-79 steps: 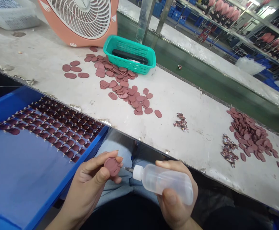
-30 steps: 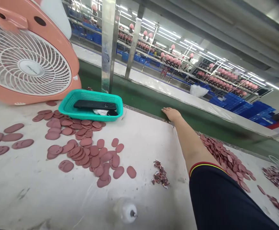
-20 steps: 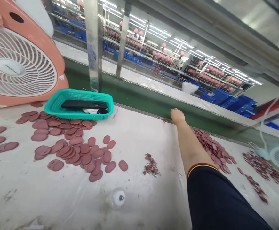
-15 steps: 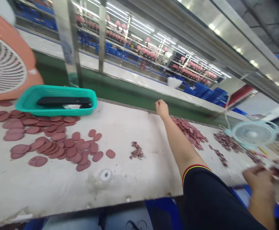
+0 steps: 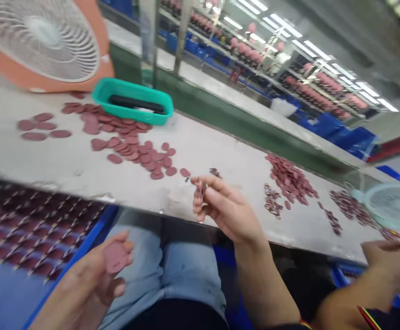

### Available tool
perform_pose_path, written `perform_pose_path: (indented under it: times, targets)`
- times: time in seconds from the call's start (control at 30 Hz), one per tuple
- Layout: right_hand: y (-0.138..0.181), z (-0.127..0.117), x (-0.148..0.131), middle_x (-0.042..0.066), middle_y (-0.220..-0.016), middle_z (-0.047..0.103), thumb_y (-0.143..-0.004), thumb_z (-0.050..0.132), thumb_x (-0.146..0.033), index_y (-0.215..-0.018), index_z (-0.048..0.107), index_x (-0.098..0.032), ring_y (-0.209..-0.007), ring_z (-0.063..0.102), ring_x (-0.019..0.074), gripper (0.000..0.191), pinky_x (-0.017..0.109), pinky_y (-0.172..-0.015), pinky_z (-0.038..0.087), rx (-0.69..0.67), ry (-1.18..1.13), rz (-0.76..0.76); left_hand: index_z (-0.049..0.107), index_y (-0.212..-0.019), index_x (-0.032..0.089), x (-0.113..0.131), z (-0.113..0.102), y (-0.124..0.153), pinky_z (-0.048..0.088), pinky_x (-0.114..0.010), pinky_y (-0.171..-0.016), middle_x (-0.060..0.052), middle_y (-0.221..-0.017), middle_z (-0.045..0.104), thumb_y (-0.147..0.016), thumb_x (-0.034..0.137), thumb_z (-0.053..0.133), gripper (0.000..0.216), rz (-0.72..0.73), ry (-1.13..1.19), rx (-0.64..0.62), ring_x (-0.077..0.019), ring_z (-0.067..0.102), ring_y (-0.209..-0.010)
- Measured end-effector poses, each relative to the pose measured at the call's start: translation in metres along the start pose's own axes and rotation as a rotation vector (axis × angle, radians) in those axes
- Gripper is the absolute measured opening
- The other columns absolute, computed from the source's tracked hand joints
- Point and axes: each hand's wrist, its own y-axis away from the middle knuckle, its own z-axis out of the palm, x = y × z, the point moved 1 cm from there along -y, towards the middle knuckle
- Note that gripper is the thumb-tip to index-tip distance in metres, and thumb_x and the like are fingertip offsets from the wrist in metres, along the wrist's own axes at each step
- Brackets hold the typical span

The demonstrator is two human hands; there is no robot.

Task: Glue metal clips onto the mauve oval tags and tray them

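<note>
A flat dusty-pink oval disc (image 5: 115, 259) with a small slot-like mark lies in my left hand (image 5: 90, 275), held between the thumb and curled fingers, low in front of my lap. My right hand (image 5: 229, 208) is above the table's front edge, its fingers pinched on small dark-and-pink bits (image 5: 200, 189) too blurred to name. Beyond it, a small heap of similar bits (image 5: 215, 173) lies on the white table (image 5: 193, 137). Many pink discs (image 5: 131, 149) are spread to the left of that heap.
An orange fan (image 5: 98, 50) and a green basket (image 5: 167, 110) with a black object stand at the back left. Blue tray (image 5: 79, 261) with rows of dark red pieces, lower left. Pink pile (image 5: 291, 181), scattered bits (image 5: 273, 201), a pale blue fan (image 5: 392, 206) and another person's hand (image 5: 387, 256) on the right.
My right hand has come back from the table's far edge toward me and now holds small bits. My left hand with a disc has entered view. The camera has turned, showing the blue tray.
</note>
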Motion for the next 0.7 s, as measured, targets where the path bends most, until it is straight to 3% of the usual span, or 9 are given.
perform_pose_path:
  times: [0.1,0.17,0.37,0.57,0.7]
  targets:
    - [0.029,0.033,0.015,0.004,-0.098,0.075,-0.096,0.065,-0.037,-0.111,0.062,-0.024,-0.094,0.072,0.0152,0.019,0.027,-0.077,0.06,-0.161,-0.141,0.067,0.085,-0.092,0.029,0.004,0.014,0.018,0.051,-0.014,-0.047,-0.003,-0.084,0.079,-0.06,0.051,0.092,0.039,-0.067,0.037,-0.006,-0.0153,0.067,-0.068]
    - [0.039,0.048,0.021,0.004,-0.103,0.075,-0.097,0.065,-0.031,-0.109,0.065,-0.024,-0.1,0.071,0.0158,0.014,0.029,-0.084,0.058,-0.175,-0.088,0.061,0.085,-0.091,0.025,0.007,0.018,0.024,0.052,-0.015,-0.048,-0.006,-0.083,0.077,-0.058,0.053,0.093,0.044,-0.069,0.019,-0.034,-0.015,0.064,-0.068]
    - [0.046,0.061,0.021,0.001,-0.093,0.071,-0.091,0.072,-0.023,-0.105,0.074,-0.025,-0.08,0.064,0.0135,0.014,0.028,-0.076,0.054,-0.117,0.281,-0.153,0.086,-0.081,0.02,0.006,0.014,0.026,0.052,-0.016,-0.046,-0.007,-0.078,0.073,-0.058,0.057,0.091,0.044,-0.069,-0.015,-0.218,-0.0168,0.062,-0.069]
    - [0.045,0.063,0.018,0.001,-0.093,0.076,-0.09,0.072,-0.012,-0.103,0.072,-0.02,-0.074,0.067,0.0111,0.015,0.024,-0.075,0.055,-0.158,0.437,-0.295,0.085,-0.088,0.021,0.01,0.018,0.032,0.05,-0.012,-0.045,-0.004,-0.074,0.073,-0.055,0.056,0.093,0.049,-0.14,-0.016,-0.118,-0.0145,0.062,-0.068]
    - [0.043,0.064,0.018,0.001,-0.093,0.077,-0.09,0.072,-0.011,-0.102,0.072,-0.017,-0.074,0.066,0.0097,0.013,0.021,-0.074,0.054,-0.179,0.493,-0.336,0.085,-0.088,0.021,0.012,0.016,0.029,0.052,-0.013,-0.045,-0.002,-0.072,0.072,-0.056,0.053,0.094,0.046,-0.174,-0.017,-0.179,-0.0135,0.062,-0.067]
